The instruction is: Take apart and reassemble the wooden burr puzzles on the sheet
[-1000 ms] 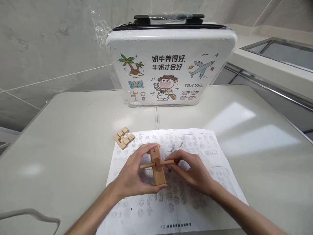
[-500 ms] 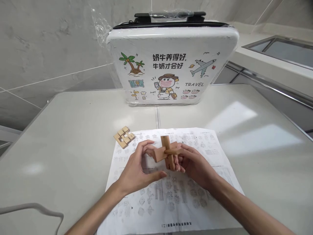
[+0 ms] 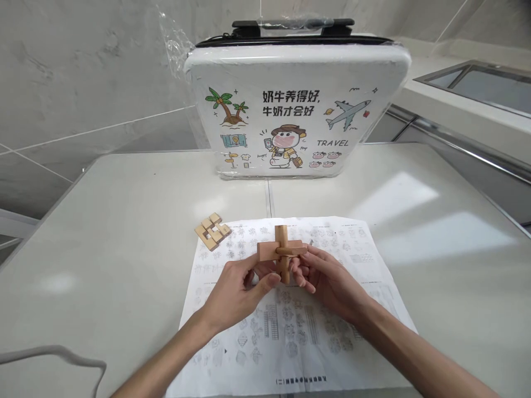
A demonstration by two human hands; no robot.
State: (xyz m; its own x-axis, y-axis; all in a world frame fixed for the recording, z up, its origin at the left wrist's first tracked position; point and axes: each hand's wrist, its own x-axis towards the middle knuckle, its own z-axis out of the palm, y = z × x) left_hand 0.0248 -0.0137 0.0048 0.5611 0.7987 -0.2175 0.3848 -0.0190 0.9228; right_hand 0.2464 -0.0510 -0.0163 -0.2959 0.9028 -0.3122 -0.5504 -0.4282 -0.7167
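Mid-frame, the left hand has fingertips hidden behind the wooden cross; lower left, edge chops grey cable!

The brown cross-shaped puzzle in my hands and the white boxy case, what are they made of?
The brown cross-shaped puzzle looks like smooth matte wood, from its tan tones. The white boxy case seems hard, glossy plastic, from its rounded shell; clear film may add shine.

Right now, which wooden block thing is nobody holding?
The flat one with gaps through it, lying at the far left corner of the paper. The right hand holds the other, cross-shaped one.
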